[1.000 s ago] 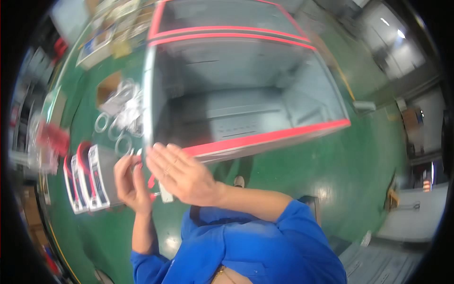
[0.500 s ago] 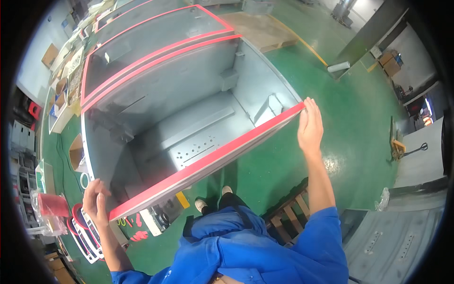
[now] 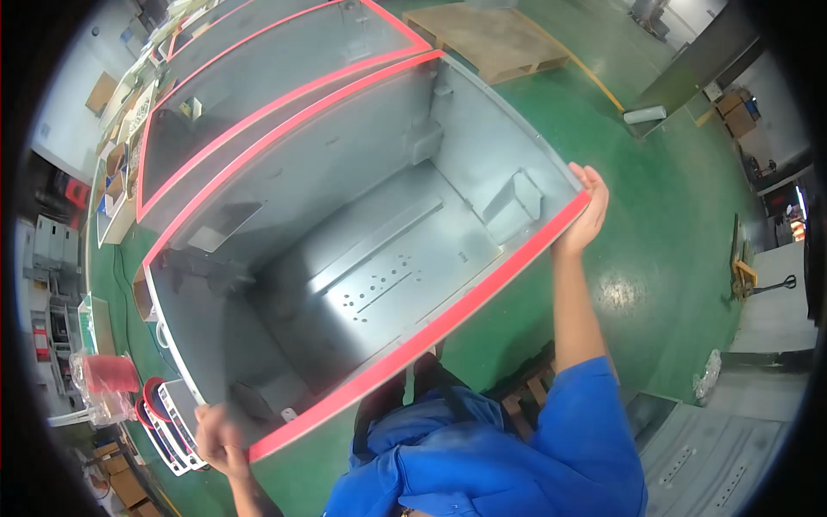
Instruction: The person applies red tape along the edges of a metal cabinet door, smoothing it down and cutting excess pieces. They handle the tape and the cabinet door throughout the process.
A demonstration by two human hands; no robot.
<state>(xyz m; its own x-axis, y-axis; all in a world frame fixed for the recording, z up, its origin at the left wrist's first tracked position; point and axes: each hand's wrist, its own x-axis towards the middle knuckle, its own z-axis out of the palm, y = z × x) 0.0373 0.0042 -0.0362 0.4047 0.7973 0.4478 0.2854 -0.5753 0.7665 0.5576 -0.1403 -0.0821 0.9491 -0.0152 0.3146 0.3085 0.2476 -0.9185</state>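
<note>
A large open grey metal cabinet body point(image 3: 319, 172), lying with its open side up, fills the middle of the head view. Red strips run along its near and far rims. My right hand point(image 3: 586, 211) is closed over the near right corner, fingers curled across the edge. At the near left corner, my left hand point(image 3: 222, 439) grips the rim; it is slightly blurred. Inside the cabinet are a floor plate with several round holes, a bent metal bracket point(image 3: 515, 207) at the right, and deep shadow at the left. The near side tilts toward my body.
A second red-edged cabinet point(image 3: 284, 95) stands just beyond, with more behind it. A wooden pallet point(image 3: 482, 39) lies on the green floor point(image 3: 655, 250). Red-and-white rolls and frames point(image 3: 168, 422) sit left; a slatted pallet point(image 3: 530, 388) is beside my right leg. Metal panels point(image 3: 715, 457) lie lower right.
The near side of the cabinet has come closer to my body and to the right, both hands moving with it. The gap to the cabinet behind has widened at the left.
</note>
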